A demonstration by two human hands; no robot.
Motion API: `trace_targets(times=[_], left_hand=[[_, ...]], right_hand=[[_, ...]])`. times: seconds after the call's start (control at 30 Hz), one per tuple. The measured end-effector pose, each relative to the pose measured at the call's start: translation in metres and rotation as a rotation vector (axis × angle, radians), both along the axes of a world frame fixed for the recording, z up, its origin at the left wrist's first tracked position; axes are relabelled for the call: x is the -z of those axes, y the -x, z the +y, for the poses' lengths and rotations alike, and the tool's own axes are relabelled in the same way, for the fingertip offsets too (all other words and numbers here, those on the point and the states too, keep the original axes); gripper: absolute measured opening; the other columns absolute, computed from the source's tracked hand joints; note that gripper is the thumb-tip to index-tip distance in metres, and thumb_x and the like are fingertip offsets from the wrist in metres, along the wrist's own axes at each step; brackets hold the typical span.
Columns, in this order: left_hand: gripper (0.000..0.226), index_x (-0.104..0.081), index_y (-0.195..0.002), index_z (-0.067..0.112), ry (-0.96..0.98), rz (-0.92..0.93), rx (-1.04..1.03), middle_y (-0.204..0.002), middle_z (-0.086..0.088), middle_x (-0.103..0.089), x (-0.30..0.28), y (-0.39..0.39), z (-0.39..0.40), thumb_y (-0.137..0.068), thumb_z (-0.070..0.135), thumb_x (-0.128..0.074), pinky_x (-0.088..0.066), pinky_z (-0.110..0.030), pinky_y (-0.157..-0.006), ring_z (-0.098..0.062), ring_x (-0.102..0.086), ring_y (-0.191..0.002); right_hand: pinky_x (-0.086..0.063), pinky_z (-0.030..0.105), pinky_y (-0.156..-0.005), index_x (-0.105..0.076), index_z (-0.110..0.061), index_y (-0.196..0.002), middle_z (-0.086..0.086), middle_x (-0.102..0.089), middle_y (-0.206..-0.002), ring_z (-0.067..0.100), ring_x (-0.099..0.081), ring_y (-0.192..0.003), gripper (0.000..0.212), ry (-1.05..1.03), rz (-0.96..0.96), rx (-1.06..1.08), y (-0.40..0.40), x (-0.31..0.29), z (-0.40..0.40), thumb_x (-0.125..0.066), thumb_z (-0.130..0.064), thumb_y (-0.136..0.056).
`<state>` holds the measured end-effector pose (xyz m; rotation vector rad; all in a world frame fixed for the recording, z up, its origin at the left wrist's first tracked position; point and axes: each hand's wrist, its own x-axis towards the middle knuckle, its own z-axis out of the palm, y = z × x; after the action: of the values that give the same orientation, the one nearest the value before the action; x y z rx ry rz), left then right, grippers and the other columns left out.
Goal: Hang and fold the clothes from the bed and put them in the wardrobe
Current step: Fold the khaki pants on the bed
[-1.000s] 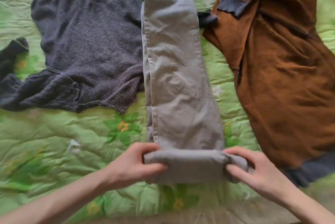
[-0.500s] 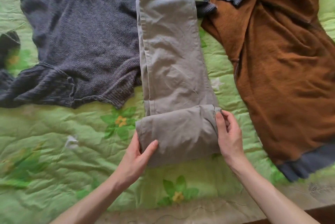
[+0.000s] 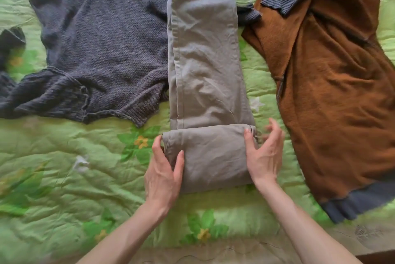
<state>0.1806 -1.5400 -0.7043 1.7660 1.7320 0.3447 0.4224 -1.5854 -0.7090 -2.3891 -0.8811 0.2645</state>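
On the green flowered bedspread, toward its left edge, a dark grey knitted sweater lies spread out, its ribbed hem just touching the left side of the grey trousers. The trousers run lengthwise down the middle of the bed, folded narrow, with their near end turned over into a flat fold close to the front edge. The left hand rests against the fold's left side, fingers straight along the edge and thumb laid on top of the cloth. The right hand is at the fold's right side, thumb on the fabric and fingers spread loosely, slightly blurred. Toward the right edge lies a brown jacket with dark ribbed cuffs and hem, apart from the trousers.
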Motion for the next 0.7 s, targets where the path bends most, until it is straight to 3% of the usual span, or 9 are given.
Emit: trace_targets(times=[0.1, 0.17, 0.2, 0.33, 0.47, 0.6, 0.7], left_hand=[[0.068, -0.036, -0.157, 0.003, -0.384, 0.109, 0.260, -0.151, -0.023, -0.042, 0.004, 0.002, -0.002, -0.100, 0.030, -0.061, -0.035, -0.050, -0.118, -0.039, -0.042, -0.140], [0.068, -0.037, -0.160, 0.006, -0.431, 0.158, 0.482, -0.166, -0.022, -0.028, 0.010, 0.004, -0.002, -0.101, 0.036, -0.053, -0.023, -0.056, -0.126, -0.039, -0.024, -0.156], [0.068, -0.035, -0.161, 0.008, -0.419, 0.190, 0.558, -0.170, -0.021, -0.022, 0.013, 0.004, -0.003, -0.102, 0.039, -0.050, -0.019, -0.056, -0.128, -0.039, -0.017, -0.159], [0.075, -0.025, -0.165, 0.011, -0.303, 0.243, 0.669, -0.174, -0.017, -0.010, 0.023, 0.005, 0.001, -0.102, 0.048, -0.044, -0.015, -0.052, -0.129, -0.037, -0.009, -0.161], [0.083, -0.020, -0.166, 0.009, -0.219, 0.277, 0.692, -0.174, -0.018, -0.005, 0.026, 0.004, 0.010, -0.100, 0.056, -0.043, -0.017, -0.054, -0.128, -0.039, -0.005, -0.161], [0.092, -0.021, -0.166, 0.010, -0.217, 0.324, 0.764, -0.173, -0.022, -0.006, 0.021, 0.006, 0.014, -0.097, 0.066, -0.046, -0.016, -0.057, -0.128, -0.041, -0.006, -0.160], [0.093, -0.023, -0.165, 0.008, -0.307, 0.344, 0.884, -0.174, -0.017, -0.011, 0.019, 0.012, 0.006, -0.095, 0.061, -0.053, -0.015, -0.064, -0.126, -0.038, -0.010, -0.161]], right_hand=[[-0.039, 0.043, -0.117, -0.050, 0.002, -0.146, 0.020, -0.052, -0.149, 0.033, -0.049, -0.140, 0.054, -0.181, -0.315, -0.565, -0.005, 0.003, -0.006, -0.065, -0.022, -0.100], [-0.033, 0.045, -0.122, -0.048, -0.004, -0.152, 0.012, -0.044, -0.161, 0.027, -0.037, -0.152, 0.057, -0.112, -0.335, -0.887, -0.006, 0.009, -0.013, -0.058, -0.032, -0.104], [-0.031, 0.046, -0.124, -0.045, -0.008, -0.155, 0.009, -0.039, -0.165, 0.025, -0.031, -0.155, 0.060, -0.044, -0.330, -0.943, -0.006, 0.013, -0.017, -0.054, -0.038, -0.105], [-0.018, 0.046, -0.129, -0.032, -0.011, -0.162, 0.006, -0.023, -0.171, 0.023, -0.018, -0.159, 0.075, 0.112, -0.241, -0.879, -0.010, 0.025, -0.022, -0.046, -0.054, -0.102], [-0.017, 0.045, -0.129, -0.024, -0.011, -0.164, 0.006, -0.014, -0.173, 0.021, -0.013, -0.160, 0.082, 0.198, -0.210, -0.855, -0.006, 0.027, -0.012, -0.044, -0.058, -0.101], [-0.020, 0.047, -0.128, -0.028, -0.010, -0.163, 0.008, -0.019, -0.172, 0.023, -0.017, -0.160, 0.078, 0.162, -0.248, -0.861, -0.007, 0.023, -0.014, -0.044, -0.057, -0.102], [-0.023, 0.053, -0.126, -0.036, -0.014, -0.160, 0.012, -0.024, -0.170, 0.029, -0.020, -0.159, 0.075, 0.074, -0.300, -0.934, -0.011, 0.024, -0.023, -0.051, -0.056, -0.100]])
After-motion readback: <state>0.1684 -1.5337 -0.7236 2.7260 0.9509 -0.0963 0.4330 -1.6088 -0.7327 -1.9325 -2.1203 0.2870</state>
